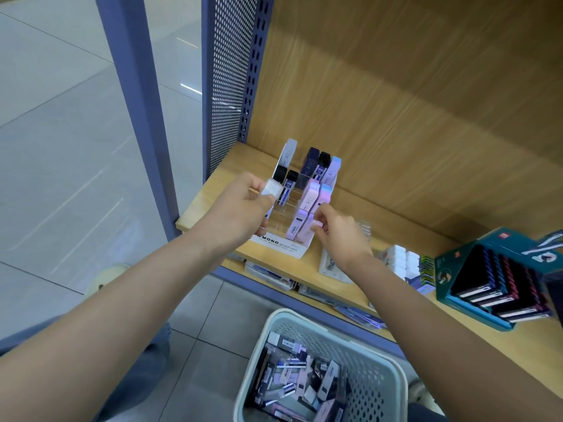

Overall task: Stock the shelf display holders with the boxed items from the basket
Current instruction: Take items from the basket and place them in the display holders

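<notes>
A white tiered display holder (281, 246) labelled MONO stands at the left end of the wooden shelf (380, 208). It holds several small boxed items in black, navy, pink and pale blue. My left hand (243, 208) grips a small pale boxed item (272, 187) just in front of the holder's left column. My right hand (338, 233) pinches a pink boxed item (316, 224) at the holder's front right slot. A pale mesh basket (374, 360) on the floor below holds several more boxed items.
A teal display box (493, 278) with dark items stands on the shelf at the right. White erasers (402, 258) and a clear holder (364, 229) lie between. A blue perforated upright (231, 80) borders the shelf on the left. Below is a lower shelf with stock.
</notes>
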`<state>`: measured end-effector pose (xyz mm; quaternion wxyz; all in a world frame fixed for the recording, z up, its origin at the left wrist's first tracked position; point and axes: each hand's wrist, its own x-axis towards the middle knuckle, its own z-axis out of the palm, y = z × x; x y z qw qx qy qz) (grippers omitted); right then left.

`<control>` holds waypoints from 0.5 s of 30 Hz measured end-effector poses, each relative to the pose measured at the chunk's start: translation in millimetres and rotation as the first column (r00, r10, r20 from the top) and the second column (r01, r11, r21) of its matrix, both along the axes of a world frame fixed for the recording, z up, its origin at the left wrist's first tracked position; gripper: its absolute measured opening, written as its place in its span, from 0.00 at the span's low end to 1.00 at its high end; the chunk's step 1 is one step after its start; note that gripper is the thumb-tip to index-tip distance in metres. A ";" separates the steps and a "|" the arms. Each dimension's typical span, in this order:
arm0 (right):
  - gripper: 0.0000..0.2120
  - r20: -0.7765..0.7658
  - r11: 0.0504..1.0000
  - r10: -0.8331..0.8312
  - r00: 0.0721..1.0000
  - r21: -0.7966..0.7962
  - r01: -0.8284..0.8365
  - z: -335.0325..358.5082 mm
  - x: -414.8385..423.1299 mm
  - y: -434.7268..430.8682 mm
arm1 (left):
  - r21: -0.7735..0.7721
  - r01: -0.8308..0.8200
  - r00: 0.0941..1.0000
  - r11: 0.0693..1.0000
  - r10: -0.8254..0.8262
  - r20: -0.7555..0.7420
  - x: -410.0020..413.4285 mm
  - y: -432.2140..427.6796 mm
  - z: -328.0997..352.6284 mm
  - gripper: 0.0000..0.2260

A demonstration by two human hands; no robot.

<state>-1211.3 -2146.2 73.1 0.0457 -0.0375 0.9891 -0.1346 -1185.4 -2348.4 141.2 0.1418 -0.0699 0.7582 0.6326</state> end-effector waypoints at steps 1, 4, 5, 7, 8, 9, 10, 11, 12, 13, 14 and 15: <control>0.07 -0.008 1.000 0.000 1.000 0.021 0.000 -1.6 -1.5 -0.4 | -0.001 0.006 1.000 1.000 -0.006 -0.002 -0.1 -0.2 0.0 0.07; 0.07 -0.053 0.998 0.001 0.999 0.056 0.002 -3.4 -8.1 -1.8 | 0.009 0.020 1.000 1.000 -0.020 -0.018 0.1 -1.4 -1.9 0.05; 0.07 -0.056 0.997 0.007 0.998 0.074 -0.002 -3.1 -11.0 -2.1 | 0.016 0.027 0.999 1.000 -0.027 -0.023 0.5 -1.8 -2.3 0.04; 0.07 -0.043 0.995 0.016 0.999 0.099 -0.011 -1.6 -16.3 -2.1 | 0.025 0.036 0.999 0.999 -0.035 -0.026 1.1 -3.5 -3.1 0.01; 0.07 -0.033 0.994 0.020 0.999 0.105 -0.016 -0.6 -18.3 -1.9 | 0.027 0.037 0.999 0.999 -0.036 -0.025 1.2 -4.6 -3.4 0.00; 0.08 -0.017 0.994 0.024 1.000 0.104 -0.022 0.3 -19.6 -1.5 | 0.028 0.035 0.999 0.999 -0.034 -0.028 1.1 -5.6 -4.2 0.01; 0.08 0.000 0.995 0.027 1.000 0.095 -0.027 0.8 -20.0 -0.9 | 0.027 0.035 0.999 0.999 -0.034 -0.031 1.1 -6.2 -5.0 0.02; 0.08 0.017 0.996 0.033 0.999 0.087 -0.034 0.7 -19.6 -0.4 | 0.024 0.036 0.999 0.999 -0.035 -0.034 0.9 -6.5 -5.3 0.03; 0.09 0.031 0.995 0.041 0.999 0.088 -0.043 0.2 -18.9 0.0 | 0.019 0.037 0.999 0.999 -0.036 -0.039 0.9 -6.3 -5.1 0.02; 0.09 0.039 0.993 0.048 0.998 0.102 -0.052 -1.2 -18.2 -0.2 | 0.016 0.039 0.998 0.999 -0.038 -0.040 1.1 -6.3 -4.8 0.02; 0.09 0.040 0.991 0.053 0.998 0.124 -0.057 -3.2 -17.6 -0.7 | 0.015 0.039 0.999 0.999 -0.038 -0.039 1.0 -6.1 -4.4 0.01; 0.09 0.034 0.987 0.056 0.998 0.146 -0.060 -5.8 -17.2 -1.8 | 0.016 0.039 0.998 0.999 -0.038 -0.040 0.8 -6.0 -4.1 0.01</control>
